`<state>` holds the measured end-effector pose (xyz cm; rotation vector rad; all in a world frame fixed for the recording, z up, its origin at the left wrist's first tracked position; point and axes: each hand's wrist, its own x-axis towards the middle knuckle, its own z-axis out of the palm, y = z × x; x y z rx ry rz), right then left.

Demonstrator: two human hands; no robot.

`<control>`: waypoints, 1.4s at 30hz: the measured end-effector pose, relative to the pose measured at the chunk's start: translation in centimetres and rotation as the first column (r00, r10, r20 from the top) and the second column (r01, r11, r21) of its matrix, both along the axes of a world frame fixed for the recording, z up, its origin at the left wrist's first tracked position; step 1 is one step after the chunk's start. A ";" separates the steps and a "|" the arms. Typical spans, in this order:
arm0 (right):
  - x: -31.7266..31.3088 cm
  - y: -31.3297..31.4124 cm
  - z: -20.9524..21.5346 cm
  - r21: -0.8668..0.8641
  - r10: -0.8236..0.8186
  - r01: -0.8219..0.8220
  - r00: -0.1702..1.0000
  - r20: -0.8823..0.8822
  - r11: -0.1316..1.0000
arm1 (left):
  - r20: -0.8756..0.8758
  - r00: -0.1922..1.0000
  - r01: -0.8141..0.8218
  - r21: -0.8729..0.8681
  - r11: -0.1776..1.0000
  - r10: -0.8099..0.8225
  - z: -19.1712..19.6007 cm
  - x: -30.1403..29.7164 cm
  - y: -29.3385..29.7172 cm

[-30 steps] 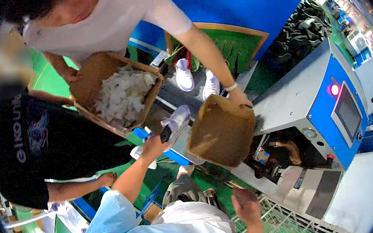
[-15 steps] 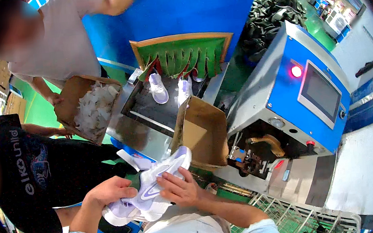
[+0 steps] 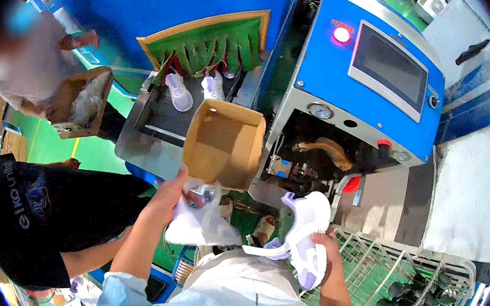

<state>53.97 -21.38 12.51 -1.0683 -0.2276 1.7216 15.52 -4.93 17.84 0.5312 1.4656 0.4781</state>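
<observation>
At the far left, a person in a dark printed shirt [image 3: 31, 217] is seen beside the green floor [image 3: 53, 146], and further back a person in a pale shirt [image 3: 32, 62] is bent over a brown carton of white stuffing [image 3: 81, 101]. Toward the middle, a grey conveyor tray [image 3: 161, 126] is shown carrying two white shoes [image 3: 179, 91], in front of a green fringed curtain [image 3: 212, 43] framed in wood against a blue wall. An open cardboard box [image 3: 223, 146] is tilted against the tray's near edge, just above the left hand.

The left hand [image 3: 169, 200] is raised, its fingers closed around a bundle of white paper [image 3: 201, 220] with a small shiny part at its top. To the right, the right hand [image 3: 327, 252] is held lower, its fingers wrapped around the heel of a white sneaker [image 3: 307, 236], whose toe points up toward the dark opening of a blue and grey machine [image 3: 333, 78] with a red lamp and a screen. A wire rack [image 3: 388, 263] is seen at the lower right, below the sneaker.
</observation>
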 end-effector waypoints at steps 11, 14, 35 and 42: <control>1.1 -2.6 -1.0 0.066 -0.287 0.283 0.885 0.367 0.957 | 0.064 0.932 0.333 0.241 0.912 -0.357 -8.4 7.4 -6.1; 2.4 1.2 1.5 0.191 -0.242 0.153 0.713 0.658 0.970 | 0.009 0.924 0.374 0.196 0.906 -0.383 -6.1 8.4 -5.3; 0.1 15.0 -0.2 -0.262 0.268 0.060 -0.304 0.914 0.963 | 0.060 0.946 0.292 0.275 0.916 -0.320 -8.4 2.0 -3.4; 0.2 13.3 -1.2 0.116 -0.130 -0.059 -0.487 0.863 0.991 | 0.181 0.900 0.324 0.330 0.886 -0.397 -7.5 6.4 -0.7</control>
